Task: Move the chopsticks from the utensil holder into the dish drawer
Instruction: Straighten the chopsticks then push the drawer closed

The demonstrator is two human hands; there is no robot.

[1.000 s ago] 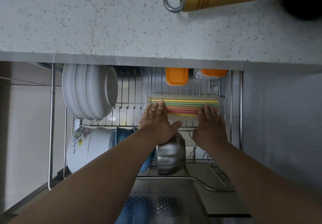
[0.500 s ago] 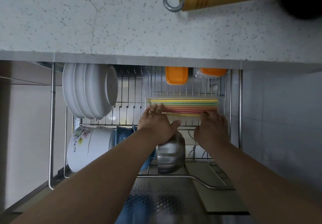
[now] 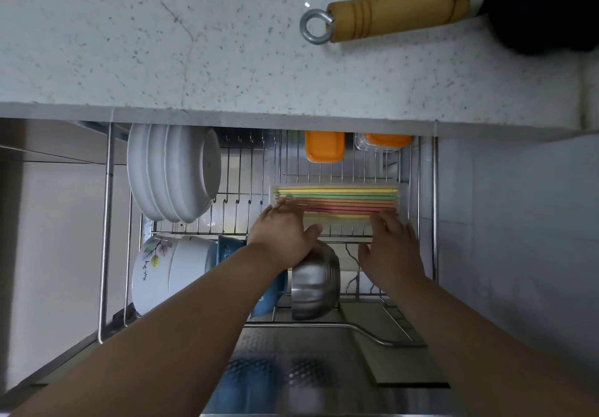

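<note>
Several coloured chopsticks (image 3: 340,202) in yellow, green, orange and pink lie side by side in a clear shallow tray (image 3: 403,202) on the wire rack of the pulled-out dish drawer (image 3: 107,222). My left hand (image 3: 280,233) lies flat with its fingertips on the left ends of the chopsticks. My right hand (image 3: 393,248) is spread at the tray's near right edge, fingertips just touching the chopsticks' right end. Neither hand grips anything.
White plates and a bowl (image 3: 171,170) stand on edge at the drawer's left. Patterned white bowls (image 3: 162,270), a blue bowl (image 3: 265,296) and a steel bowl (image 3: 316,280) sit nearer. Orange-lidded boxes (image 3: 324,146) are at the back. A wooden pan handle (image 3: 389,14) lies on the speckled counter (image 3: 162,44).
Both hands have drawn back toward me across the chopsticks. The right hand slid off most of the tray to its near edge.
</note>
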